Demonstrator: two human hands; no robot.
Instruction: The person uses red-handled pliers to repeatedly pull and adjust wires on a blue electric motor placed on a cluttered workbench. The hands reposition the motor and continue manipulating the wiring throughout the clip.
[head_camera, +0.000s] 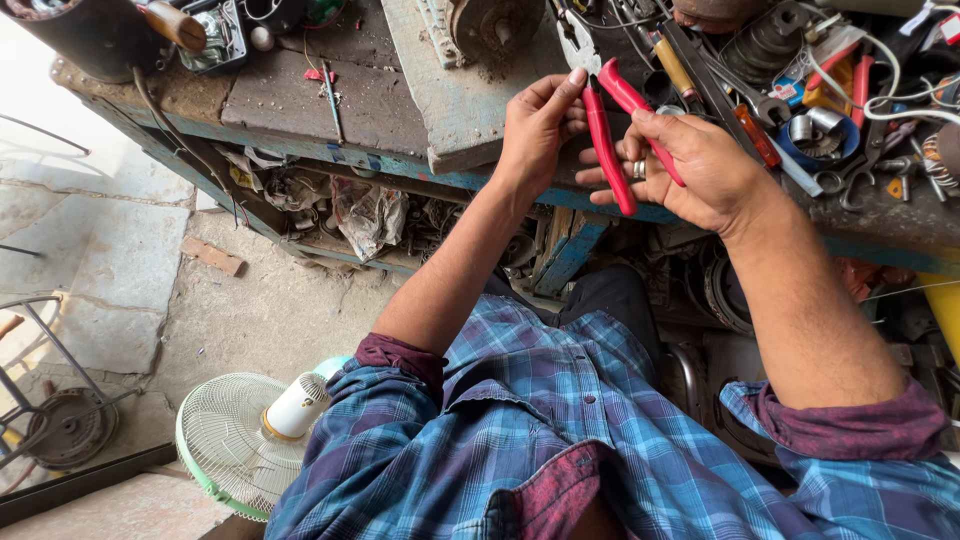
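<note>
Red-handled pliers (608, 135) are held over the front edge of a worn workbench (300, 100), metal jaws pointing away from me. My right hand (690, 165), a ring on one finger, wraps the two red handles. My left hand (540, 125) is raised beside the pliers with fingertips touching near the jaws; whether it pinches something small there is hidden. Both forearms come out of rolled-up blue plaid sleeves.
Cluttered tools, wire coils and screwdrivers (830, 110) cover the bench's right side. A motor part (490, 25) sits on a grey slab at the back. Crumpled rags (365, 210) fill the shelf below. A small table fan (250, 440) lies on the floor at left.
</note>
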